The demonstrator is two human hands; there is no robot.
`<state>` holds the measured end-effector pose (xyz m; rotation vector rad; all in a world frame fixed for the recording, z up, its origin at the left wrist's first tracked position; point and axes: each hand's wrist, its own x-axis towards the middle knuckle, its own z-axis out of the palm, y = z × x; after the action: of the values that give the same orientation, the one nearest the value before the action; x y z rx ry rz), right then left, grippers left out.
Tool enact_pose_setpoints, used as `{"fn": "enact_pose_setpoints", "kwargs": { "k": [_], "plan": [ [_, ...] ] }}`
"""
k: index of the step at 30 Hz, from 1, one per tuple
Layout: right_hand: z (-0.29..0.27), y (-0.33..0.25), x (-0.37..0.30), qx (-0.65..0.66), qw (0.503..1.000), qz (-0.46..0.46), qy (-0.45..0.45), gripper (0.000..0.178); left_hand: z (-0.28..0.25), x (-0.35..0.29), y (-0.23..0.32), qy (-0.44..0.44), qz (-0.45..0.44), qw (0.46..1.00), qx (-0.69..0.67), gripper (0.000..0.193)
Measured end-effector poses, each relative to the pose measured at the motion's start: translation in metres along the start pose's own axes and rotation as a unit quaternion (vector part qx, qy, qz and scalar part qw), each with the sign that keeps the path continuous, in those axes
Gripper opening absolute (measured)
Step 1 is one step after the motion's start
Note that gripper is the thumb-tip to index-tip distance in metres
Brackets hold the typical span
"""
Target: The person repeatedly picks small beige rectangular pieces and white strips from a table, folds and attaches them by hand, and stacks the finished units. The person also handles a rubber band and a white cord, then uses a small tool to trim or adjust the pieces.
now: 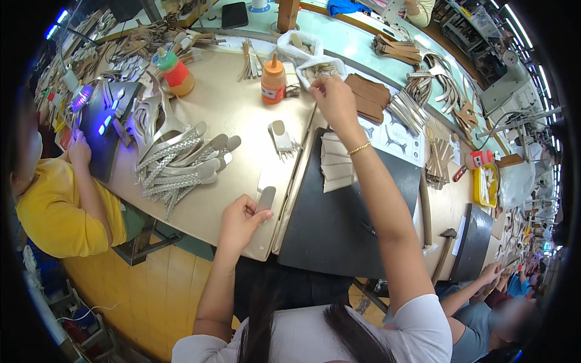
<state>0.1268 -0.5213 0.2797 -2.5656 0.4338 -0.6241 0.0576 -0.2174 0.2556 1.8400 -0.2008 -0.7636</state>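
Observation:
My left hand (239, 222) is closed, pinching a small grey strip with a rounded end (265, 197) between thumb and fingers above the tan table edge. My right hand (334, 100) reaches far forward, its fingertips drawn together beside a white plastic bag (300, 43) of small beige pieces. Whether anything is between those fingertips cannot be made out. Left of it stands an orange glue bottle (273, 83) with a pointed nozzle. A small stack of rounded strips (280, 137) lies between my hands. Under my right forearm, fanned beige strips (336, 163) rest on a black mat (321, 227).
Silver braided straps (181, 169) are heaped on the left, near a green-topped bottle (177, 74). Brown leather pieces (368, 97) and a printed sheet (396, 142) lie on the right, with a hammer (445, 248) farther along. A person in yellow (63, 202) works at left, another at lower right.

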Motion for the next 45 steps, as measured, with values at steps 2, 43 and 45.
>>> {"fn": "enact_pose_setpoints", "kwargs": {
  "k": [2,43,45],
  "plan": [
    [-0.001,0.016,0.02,-0.012,1.0,-0.005,-0.005,0.015,-0.01,0.0,0.0,-0.063,-0.047,0.991,-0.112,0.027],
    [-0.13,-0.081,-0.191,0.587,0.743,0.252,-0.201,0.016,0.037,-0.068,0.072,-0.118,0.071,0.947,-0.29,0.045],
    [-0.134,-0.08,-0.196,0.588,0.742,0.25,-0.203,0.017,0.039,-0.075,0.074,-0.148,0.056,0.946,-0.283,0.046]
  ]
}}
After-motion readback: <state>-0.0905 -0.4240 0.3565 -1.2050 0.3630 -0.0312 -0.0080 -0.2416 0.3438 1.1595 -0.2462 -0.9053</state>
